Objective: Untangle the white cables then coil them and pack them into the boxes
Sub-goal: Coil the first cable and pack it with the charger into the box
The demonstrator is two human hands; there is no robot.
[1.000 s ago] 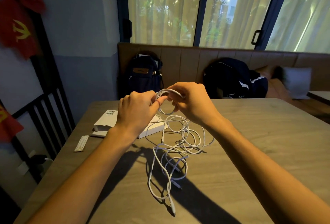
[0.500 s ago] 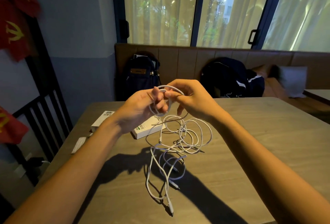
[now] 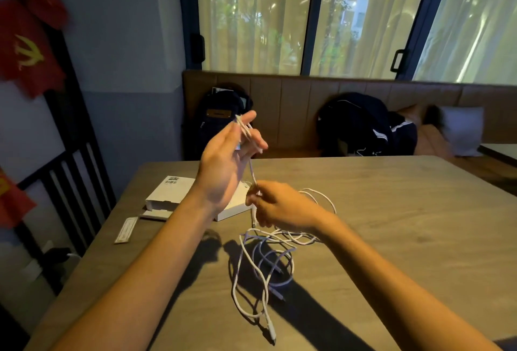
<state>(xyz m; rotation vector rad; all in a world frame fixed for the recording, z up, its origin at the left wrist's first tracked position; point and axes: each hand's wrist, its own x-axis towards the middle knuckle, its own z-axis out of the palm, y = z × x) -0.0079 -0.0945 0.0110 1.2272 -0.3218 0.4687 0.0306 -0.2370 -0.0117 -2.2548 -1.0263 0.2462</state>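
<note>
A tangle of white cables (image 3: 268,258) lies on the wooden table (image 3: 391,224) in front of me. My left hand (image 3: 226,163) is raised above the table, palm toward me, with a small coil of white cable pinched between its fingers near the tips. One strand runs down from it to my right hand (image 3: 277,205), which is lower, just above the table, and pinches that strand. White boxes (image 3: 173,194) lie behind my left wrist, partly hidden by it.
A small flat paper strip (image 3: 126,230) lies left of the boxes near the table's left edge. Two dark backpacks (image 3: 363,124) sit on the bench behind the table. A dark chair stands at the left.
My hands have come apart: the left rose with the small coil, the right dropped toward the table, drawing a strand taut between them. The view shifted slightly.
</note>
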